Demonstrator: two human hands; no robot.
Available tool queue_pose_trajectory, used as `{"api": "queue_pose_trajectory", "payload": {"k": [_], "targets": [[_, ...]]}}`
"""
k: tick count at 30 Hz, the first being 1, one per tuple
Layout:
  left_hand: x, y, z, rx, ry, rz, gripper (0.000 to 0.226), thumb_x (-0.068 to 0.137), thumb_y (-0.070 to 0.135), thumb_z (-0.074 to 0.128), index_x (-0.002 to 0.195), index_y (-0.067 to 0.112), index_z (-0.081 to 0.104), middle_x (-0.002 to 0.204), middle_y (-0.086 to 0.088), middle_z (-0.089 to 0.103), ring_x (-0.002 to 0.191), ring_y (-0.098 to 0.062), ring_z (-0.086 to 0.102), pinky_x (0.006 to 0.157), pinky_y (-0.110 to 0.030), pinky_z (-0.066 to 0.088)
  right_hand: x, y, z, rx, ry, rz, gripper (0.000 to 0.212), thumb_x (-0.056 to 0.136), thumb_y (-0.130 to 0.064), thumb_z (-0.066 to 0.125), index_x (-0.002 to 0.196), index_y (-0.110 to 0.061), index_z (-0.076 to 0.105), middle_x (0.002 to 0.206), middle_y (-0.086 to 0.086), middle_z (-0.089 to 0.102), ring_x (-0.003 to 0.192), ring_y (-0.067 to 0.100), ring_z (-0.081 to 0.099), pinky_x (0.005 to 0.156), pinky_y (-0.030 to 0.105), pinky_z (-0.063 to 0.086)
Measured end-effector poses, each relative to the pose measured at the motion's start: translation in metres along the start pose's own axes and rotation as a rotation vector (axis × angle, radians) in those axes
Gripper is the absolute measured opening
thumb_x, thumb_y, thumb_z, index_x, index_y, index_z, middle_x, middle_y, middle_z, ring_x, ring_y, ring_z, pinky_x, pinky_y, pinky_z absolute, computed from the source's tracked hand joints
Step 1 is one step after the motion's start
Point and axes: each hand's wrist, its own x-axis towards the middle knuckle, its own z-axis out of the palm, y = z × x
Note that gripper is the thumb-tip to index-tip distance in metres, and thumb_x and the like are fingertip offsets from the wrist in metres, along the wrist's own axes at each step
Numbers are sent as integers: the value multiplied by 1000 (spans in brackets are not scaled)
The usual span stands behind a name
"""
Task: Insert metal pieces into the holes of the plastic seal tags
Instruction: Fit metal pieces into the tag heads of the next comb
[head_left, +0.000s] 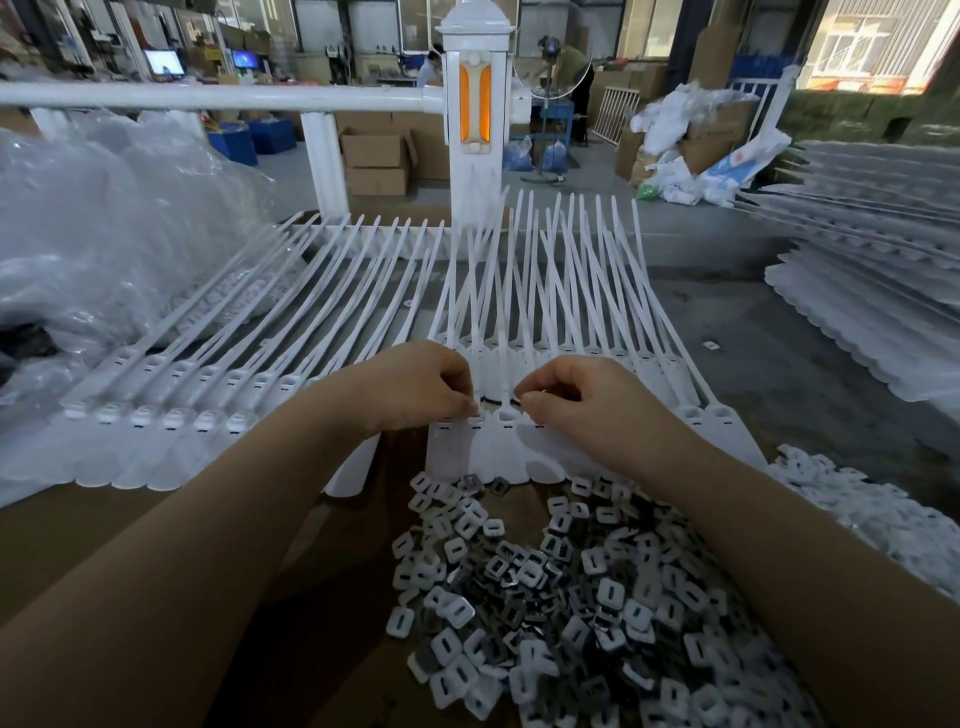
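Heaped nearest the lens, small square metal pieces with slotted centres (571, 587), dull grey and glinting, spread loose over the brown cardboard worktop (104, 540). Just beyond them both hands work side by side on a row of flat white plastic seal tags with long thin tails (498, 431). Left hand (421, 384) has its fingers curled, tips pinched down at a tag head; right hand (576, 400) is curled likewise, pinching at the neighbouring head. Whether either pinch holds a metal piece cannot be told. Crinkled clear plastic bags (104, 218) bulge left of the hands.
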Motion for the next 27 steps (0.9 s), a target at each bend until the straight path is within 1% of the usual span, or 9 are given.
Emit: {"api": "queue_pose_trajectory", "payload": {"k": [3,5,8,11,16,20,23,25,27], "targets": [[2,0,1,-38,20,-45,9,88,29,70,85,21,69,85,2,67,73,-9,60,58,-21,43,0,0,0,-3,-2,3,8,93,-26,61,95,-30,68,88,-11,67,80,4,63,71,20,51],[4,0,2,-86,42,-82,10,85,28,73,84,19,70,85,2,68,78,-10,61,60,-23,44,0,0,0,-1,-2,5,8,93,-26,61,94,-31,67,87,-11,67,80,4,63,70,20,51],[4,0,0,-148,42,-132,11,81,27,78,82,17,73,81,2,69,77,-9,62,59,-23,43,-1,0,0,0,-4,4,8,93,-25,61,94,-30,67,87,-11,67,80,4,63,71,21,51],[3,0,0,-182,36,-186,15,77,26,81,82,16,73,83,0,68,78,-13,61,58,-25,42,-1,0,0,-4,-7,7,9,93,-25,61,97,-29,68,88,-10,68,81,4,63,73,22,52],[4,0,2,-274,29,-219,14,73,22,82,77,13,71,83,-5,68,81,-20,63,70,-29,52,-1,-1,1,-12,-15,12,8,93,-25,61,95,-29,67,85,-8,67,75,7,62,68,22,50],[5,0,3,-286,28,-219,14,73,21,82,77,14,71,84,-5,68,82,-20,63,69,-29,50,-2,-2,-1,-15,-34,-18,8,91,-26,64,93,-30,71,86,-9,69,77,5,64,70,22,54],[4,-1,2,-297,21,-211,15,74,21,82,81,13,72,83,-4,68,81,-19,63,70,-30,51,-4,-4,-4,-21,-111,-96,8,87,-24,70,85,-31,73,80,-11,69,66,0,61,62,17,51],[3,-2,2,-304,13,-203,16,74,21,81,83,12,72,81,-4,68,78,-19,62,71,-32,51,-5,-6,-4,-36,-207,-154,8,82,-23,75,81,-31,75,77,-10,70,62,4,59,59,19,51],[2,-2,2,-308,11,-199,17,74,20,82,85,12,72,82,-4,69,78,-18,62,72,-32,53,-6,-6,-4,-76,-293,-206,9,78,-24,78,80,-33,75,77,-12,69,64,11,59,61,23,50]]}}
